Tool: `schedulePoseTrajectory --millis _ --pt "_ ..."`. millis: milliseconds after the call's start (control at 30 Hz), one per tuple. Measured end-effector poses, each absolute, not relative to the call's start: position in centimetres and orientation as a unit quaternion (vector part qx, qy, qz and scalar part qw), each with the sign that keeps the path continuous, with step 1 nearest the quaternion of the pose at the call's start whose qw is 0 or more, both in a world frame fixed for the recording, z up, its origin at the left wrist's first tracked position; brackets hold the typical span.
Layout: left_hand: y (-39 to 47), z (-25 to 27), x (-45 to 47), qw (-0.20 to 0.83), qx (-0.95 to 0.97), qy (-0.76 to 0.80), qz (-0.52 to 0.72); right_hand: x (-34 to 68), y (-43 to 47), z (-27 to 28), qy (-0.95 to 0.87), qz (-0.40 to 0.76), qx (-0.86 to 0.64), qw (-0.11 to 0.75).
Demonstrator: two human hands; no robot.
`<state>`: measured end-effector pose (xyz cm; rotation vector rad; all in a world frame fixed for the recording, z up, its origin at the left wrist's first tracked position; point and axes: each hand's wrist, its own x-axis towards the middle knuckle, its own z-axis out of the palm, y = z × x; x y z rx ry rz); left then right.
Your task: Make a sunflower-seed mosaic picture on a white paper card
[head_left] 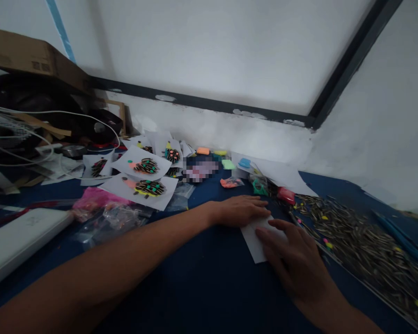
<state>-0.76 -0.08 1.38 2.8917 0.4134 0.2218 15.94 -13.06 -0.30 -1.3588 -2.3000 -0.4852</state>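
A small white sheet of paper (253, 243) lies on the dark blue table surface (195, 278), partly covered by both hands. My left hand (242, 211) rests flat over its far left corner with the fingers stretched out to the right. Over the right part of the sheet is my right hand (296, 260), slightly blurred, its fingers bent and apart. Nothing shows in either hand. Beyond them sit an orange-red clay piece in clear wrap (231, 182), a green clay packet (260, 185) and a red clay packet (286, 195).
Striped sunflower seeds (365, 241) are heaped at right. Paper cards with seed-and-clay hedgehog figures (148, 188) lie at left, behind plastic bags (114, 220). A white box-like object (28, 241) occupies the left edge. Cables (52, 148) and a cardboard box (35, 55) stand behind, near the wall.
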Motion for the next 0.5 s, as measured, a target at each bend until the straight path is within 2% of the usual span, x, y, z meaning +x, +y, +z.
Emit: schedulePoseTrajectory --millis 500 --pt "0.00 1.28 -0.80 0.102 0.982 0.146 0.066 16.27 -12.36 0.07 -0.810 -0.229 -0.502 0.200"
